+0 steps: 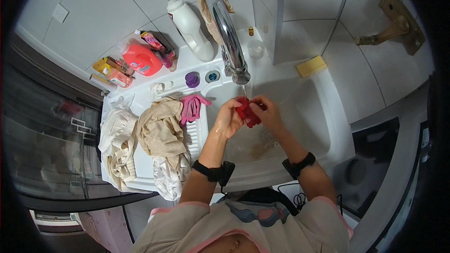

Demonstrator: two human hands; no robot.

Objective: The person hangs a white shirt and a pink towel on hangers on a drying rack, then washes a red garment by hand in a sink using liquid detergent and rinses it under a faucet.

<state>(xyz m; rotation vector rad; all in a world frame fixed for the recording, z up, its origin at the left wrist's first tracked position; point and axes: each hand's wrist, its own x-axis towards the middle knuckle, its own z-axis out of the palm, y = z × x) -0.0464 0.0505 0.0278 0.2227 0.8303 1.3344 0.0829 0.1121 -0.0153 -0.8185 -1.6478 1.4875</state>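
Observation:
My left hand [228, 118] and my right hand [266, 114] are closed on a small red crumpled item [245, 111], whose exact kind I cannot make out. It looks soft and wet. A thin stream of water from the chrome faucet [228, 37] falls onto it and my fingers. Both hands are over the white sink basin [304, 136], just below the spout. Water glistens on my left wrist. Each forearm wears a black strap with a small device.
Left on the ribbed drainboard [193, 136] lie a pink glove [193, 107], beige cloth [161, 124] and white garments [117, 131]. Behind stand a white bottle [191, 30], a red detergent jug [143, 59] and a purple cap [192, 79]. A yellow sponge [311, 66] rests on the far-right rim.

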